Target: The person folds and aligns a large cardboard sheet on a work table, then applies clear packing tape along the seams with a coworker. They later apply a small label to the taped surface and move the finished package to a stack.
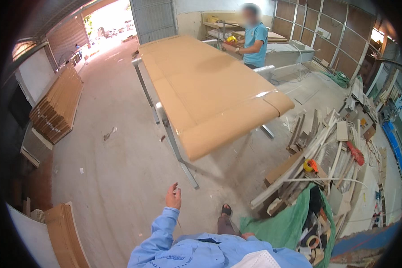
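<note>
My left hand (173, 196) hangs over the concrete floor in front of me. Its fingers are somewhat apart and nothing shows in them. Low at my shirt's hem is a sliver of my right hand (248, 235), its fingers hidden. Beyond my left hand, a long flat piece wrapped in brown cardboard (210, 87) lies across metal trestles (176, 143). The near end of the wrapping curves down and has shiny tape on it. Neither hand touches it.
A person in a blue shirt (256, 42) stands at the cardboard's far right side. Scrap strips (319, 152) and a green sack (277, 219) crowd the right. Stacked flat cardboard (58, 105) leans at the left, with more brown sheets (62, 228) nearer me.
</note>
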Motion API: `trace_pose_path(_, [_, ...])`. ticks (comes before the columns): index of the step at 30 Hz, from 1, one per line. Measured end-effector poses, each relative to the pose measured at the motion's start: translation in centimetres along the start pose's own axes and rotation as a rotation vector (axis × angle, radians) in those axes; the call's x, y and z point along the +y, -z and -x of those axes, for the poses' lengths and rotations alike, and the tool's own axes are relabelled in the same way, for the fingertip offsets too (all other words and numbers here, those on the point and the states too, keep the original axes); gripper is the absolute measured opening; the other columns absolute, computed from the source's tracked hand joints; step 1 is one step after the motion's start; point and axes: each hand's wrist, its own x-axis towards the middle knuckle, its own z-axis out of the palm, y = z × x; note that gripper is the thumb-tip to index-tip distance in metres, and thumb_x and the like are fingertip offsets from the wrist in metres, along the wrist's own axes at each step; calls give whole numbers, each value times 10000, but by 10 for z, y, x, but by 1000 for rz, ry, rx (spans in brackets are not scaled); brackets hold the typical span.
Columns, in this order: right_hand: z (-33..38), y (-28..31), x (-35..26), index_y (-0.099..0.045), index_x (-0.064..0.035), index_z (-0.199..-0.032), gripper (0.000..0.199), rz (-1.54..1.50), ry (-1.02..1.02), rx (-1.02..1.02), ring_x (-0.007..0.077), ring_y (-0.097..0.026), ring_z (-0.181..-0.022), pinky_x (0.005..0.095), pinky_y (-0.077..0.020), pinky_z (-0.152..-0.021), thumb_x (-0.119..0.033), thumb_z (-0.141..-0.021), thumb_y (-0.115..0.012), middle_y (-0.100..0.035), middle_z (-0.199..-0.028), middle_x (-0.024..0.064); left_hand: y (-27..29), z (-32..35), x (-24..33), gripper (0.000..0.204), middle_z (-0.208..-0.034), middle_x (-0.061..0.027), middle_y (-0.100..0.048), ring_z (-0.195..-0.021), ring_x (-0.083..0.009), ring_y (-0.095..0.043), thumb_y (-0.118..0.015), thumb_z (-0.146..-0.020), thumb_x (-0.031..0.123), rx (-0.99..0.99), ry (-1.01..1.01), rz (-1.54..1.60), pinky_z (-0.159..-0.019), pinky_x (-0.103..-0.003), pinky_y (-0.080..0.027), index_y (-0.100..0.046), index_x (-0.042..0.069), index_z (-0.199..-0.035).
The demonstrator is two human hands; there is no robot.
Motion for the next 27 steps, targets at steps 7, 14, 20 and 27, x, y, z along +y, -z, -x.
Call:
trace_pose_path(7, [-109, 148, 22, -644, -39, -993, 220, -993, -602, 92, 282, -675, -710, 465, -524, -568, -222, -884, -587, -698, -879, 156, -72, -124, 141, 541, -1466, -158, -370, -1386, -376, -271, -572, -867, 188, 23, -454, -533, -1117, -492, -219, -434, 63, -1375])
trace_pose_path(14, [-210, 318, 21, -674, -87, -889, 125, -1409, -197, 415, 330, -653, -670, 491, -480, -509, -168, -886, -580, -667, -767, 133, -95, -173, 150, 663, -1515, -157, -301, -1414, -368, -217, -588, -870, 323, -66, -316, -745, -1124, -507, -185, -370, 42, -1429])
trace_pose_path(20, [-217, 462, -19, -631, -37, -956, 172, -1277, -275, 997, 177, -631, -613, 318, -502, -499, -198, -925, -580, -669, -801, 72, -96, -203, 159, 704, -1508, -188, -303, -1407, -377, -227, -605, -859, 371, -76, -328, -682, -1108, -503, -204, -377, 4, -1415])
trace_pose_path(27, [-231, 651, -51, -413, -41, -1358, 630, -1234, -267, 1298, 244, -608, -949, 376, -539, -625, -367, -876, -655, -550, -1214, 120, -96, -203, 163, 765, -1501, -273, -231, -1399, -423, -207, -651, -828, 265, 27, -205, -513, -1133, -485, -201, -293, -39, -1432])
